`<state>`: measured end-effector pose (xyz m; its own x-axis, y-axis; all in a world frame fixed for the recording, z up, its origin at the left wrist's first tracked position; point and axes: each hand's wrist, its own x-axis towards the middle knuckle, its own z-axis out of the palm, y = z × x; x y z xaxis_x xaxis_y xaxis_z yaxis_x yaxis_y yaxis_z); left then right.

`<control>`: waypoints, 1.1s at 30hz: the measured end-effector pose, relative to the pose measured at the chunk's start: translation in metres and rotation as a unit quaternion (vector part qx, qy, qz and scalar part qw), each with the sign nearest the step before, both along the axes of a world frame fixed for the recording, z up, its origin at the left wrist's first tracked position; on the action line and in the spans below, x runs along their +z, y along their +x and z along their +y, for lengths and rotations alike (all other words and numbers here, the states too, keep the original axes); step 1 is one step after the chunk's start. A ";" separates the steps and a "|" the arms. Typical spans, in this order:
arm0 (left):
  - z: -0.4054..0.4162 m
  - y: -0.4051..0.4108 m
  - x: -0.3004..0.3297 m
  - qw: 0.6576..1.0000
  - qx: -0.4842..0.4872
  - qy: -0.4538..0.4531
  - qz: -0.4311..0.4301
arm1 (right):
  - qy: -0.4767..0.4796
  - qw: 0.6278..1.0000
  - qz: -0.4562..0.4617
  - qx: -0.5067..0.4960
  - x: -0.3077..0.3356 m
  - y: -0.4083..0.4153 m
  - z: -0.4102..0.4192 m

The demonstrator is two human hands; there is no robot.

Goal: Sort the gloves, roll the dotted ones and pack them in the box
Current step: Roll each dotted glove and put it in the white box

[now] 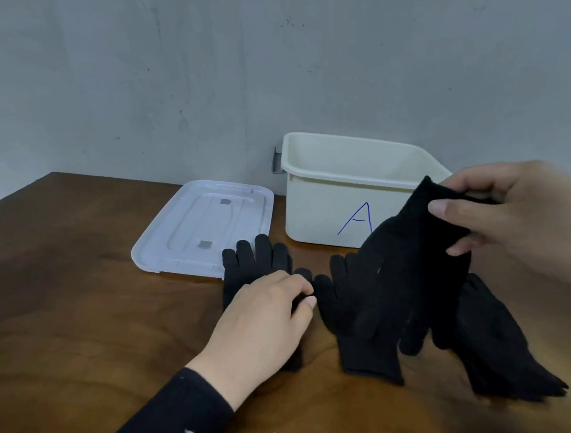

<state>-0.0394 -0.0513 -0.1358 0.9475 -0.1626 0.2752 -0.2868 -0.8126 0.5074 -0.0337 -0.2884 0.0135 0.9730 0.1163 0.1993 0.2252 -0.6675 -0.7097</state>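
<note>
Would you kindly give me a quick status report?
Left hand presses flat black knit glove. Right hand lifts second black glove by cuff. Open cream plastic box unobstructed.

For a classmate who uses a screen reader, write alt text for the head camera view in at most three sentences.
A person's right hand lifts a black glove by its cuff while the left hand rests on another glove lying flat on a wooden table. More black gloves lie below; behind stand an open cream box marked A and its lid.
</note>
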 end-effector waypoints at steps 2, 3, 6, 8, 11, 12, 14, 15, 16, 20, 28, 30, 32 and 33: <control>0.002 0.000 0.000 1.000 0.002 -0.004 0.000 | -0.031 1.000 0.000 0.003 0.005 0.012 0.004; 0.002 0.000 0.000 1.000 0.004 -0.004 0.000 | -0.044 0.999 -0.013 -0.003 0.006 0.018 0.006; 0.003 0.001 -0.002 1.000 0.007 -0.004 -0.003 | -0.023 0.994 -0.101 -0.024 0.003 0.031 0.009; 0.002 0.001 -0.002 1.000 0.008 -0.005 -0.004 | 0.001 0.985 -0.167 -0.044 -0.005 0.029 0.011; 0.002 0.001 -0.003 1.000 0.008 -0.006 -0.005 | 0.008 0.982 -0.187 -0.033 -0.039 0.013 0.017; 0.002 0.001 -0.003 1.000 0.007 -0.006 -0.004 | -0.016 0.983 -0.184 -0.019 -0.059 0.006 0.017; 0.003 0.002 -0.003 1.000 0.005 -0.004 -0.002 | -0.095 0.977 -0.189 0.023 -0.105 -0.005 0.016; 0.003 0.002 -0.003 1.000 0.004 -0.001 -0.002 | -0.123 0.974 -0.184 0.041 -0.126 -0.010 0.015; 0.002 0.002 -0.002 1.000 0.004 0.003 -0.002 | -0.141 0.974 -0.171 0.054 -0.144 -0.015 0.013; 0.001 0.002 -0.002 0.999 0.003 0.032 0.005 | -0.177 0.973 -0.128 0.069 -0.170 -0.023 0.009; -0.004 -0.001 -0.004 0.994 -0.062 0.091 -0.019 | -0.190 0.973 -0.092 0.095 -0.163 -0.027 0.007; -0.007 -0.002 -0.004 0.988 -0.112 0.102 -0.023 | -0.183 0.975 -0.080 0.099 -0.157 -0.027 0.004; -0.012 -0.003 -0.009 0.976 -0.167 0.136 -0.019 | -0.156 0.977 -0.081 0.120 -0.150 -0.027 -0.003; -0.013 -0.003 -0.012 0.971 -0.186 0.151 -0.017 | -0.140 0.979 -0.078 0.123 -0.146 -0.025 -0.008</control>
<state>-0.0426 -0.0647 -0.1478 0.7987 -0.5700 0.1928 -0.6017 -0.7595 0.2472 -0.0591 -0.2962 -0.1329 0.8684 0.4155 0.2707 0.4957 -0.7430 -0.4497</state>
